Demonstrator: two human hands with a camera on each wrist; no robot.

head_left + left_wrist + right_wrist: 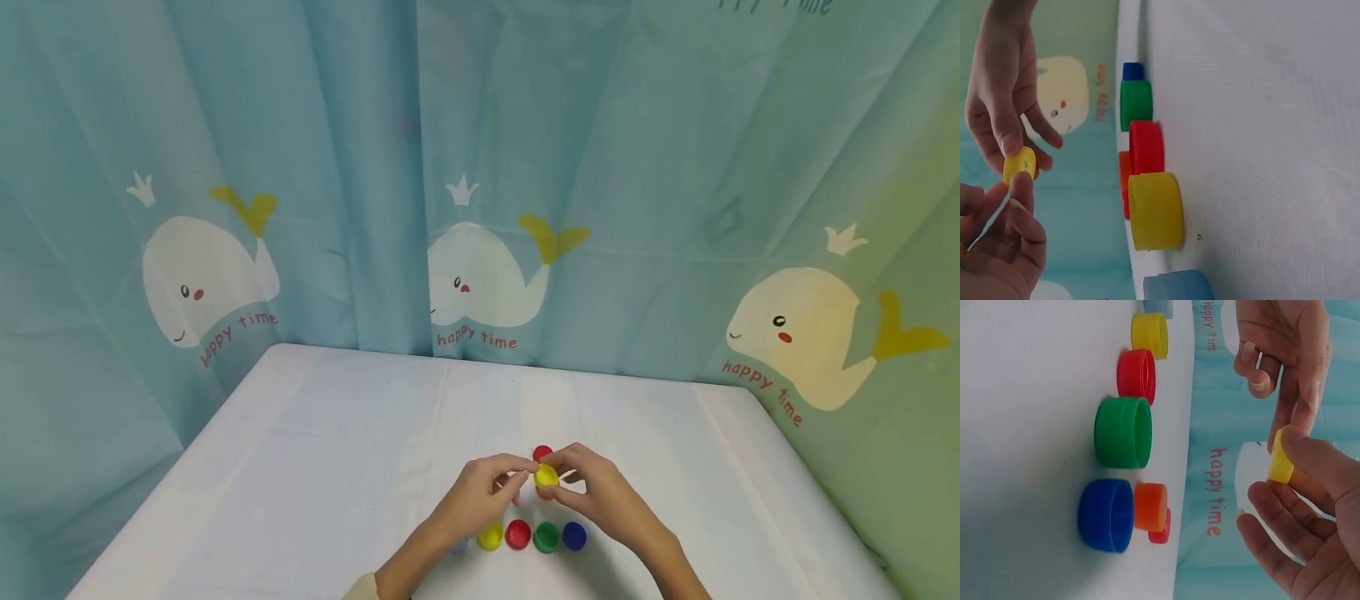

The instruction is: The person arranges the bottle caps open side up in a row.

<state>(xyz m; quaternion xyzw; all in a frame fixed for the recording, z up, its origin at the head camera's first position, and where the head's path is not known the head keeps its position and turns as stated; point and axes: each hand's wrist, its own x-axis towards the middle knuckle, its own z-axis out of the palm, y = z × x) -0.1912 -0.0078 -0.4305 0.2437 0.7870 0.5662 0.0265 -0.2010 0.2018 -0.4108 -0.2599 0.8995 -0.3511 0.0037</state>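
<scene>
My right hand (603, 496) pinches a small yellow cap (547, 476) between thumb and fingers, raised above the white table. From the left, my left hand (474, 497) reaches in, an extended fingertip at the cap's edge and its thumb apart from it. Below the hands runs a row of round plastic caps: light blue (1179, 286), yellow (491, 536), red (517, 534), green (547, 537) and blue (574, 536). Behind that row are an orange cap (1150, 506) and a smaller red cap (543, 452). The left hand partly covers the light blue one in the head view.
The white-covered table (337, 467) stretches away to its back edge. A blue-green curtain (360, 208) printed with white whales hangs behind it and along both sides.
</scene>
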